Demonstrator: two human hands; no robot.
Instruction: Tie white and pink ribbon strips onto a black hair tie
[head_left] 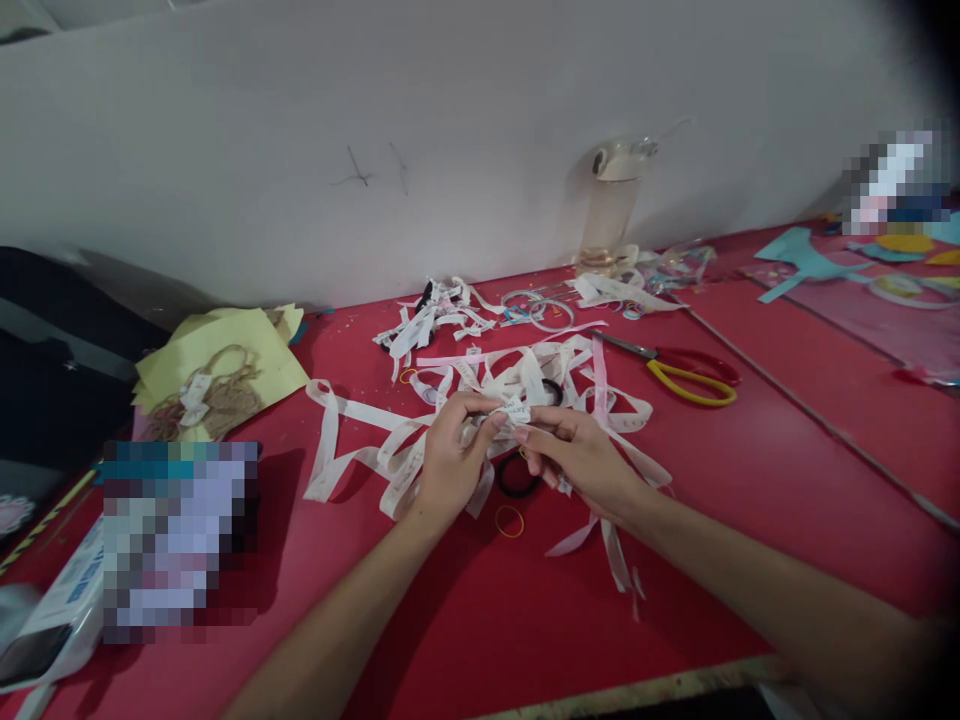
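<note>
Between my two hands is a short piece of white ribbon (516, 411) with dark printing, folded or bunched up. My left hand (452, 458) pinches its left side with thumb and forefinger. On the other side my right hand (585, 458) grips it with bent fingers. A black hair tie (517, 491) shows just under the hands; whether it joins the ribbon I cannot tell. Nearer me lies a yellow rubber band (509, 521) on the red table (465, 620). Loose white ribbon (352, 408) spreads in loops around and behind both hands, with a pink strip (599, 375) among it.
Scissors (675, 372) with red and yellow handles lie right of the ribbon. Behind are a pile of ribbon bows (439, 318) and a clear bottle (609, 215) by the wall. Yellow paper (225, 360) bearing brown twine (217, 400) is at left. Blue cut-outs (802, 262) lie far right.
</note>
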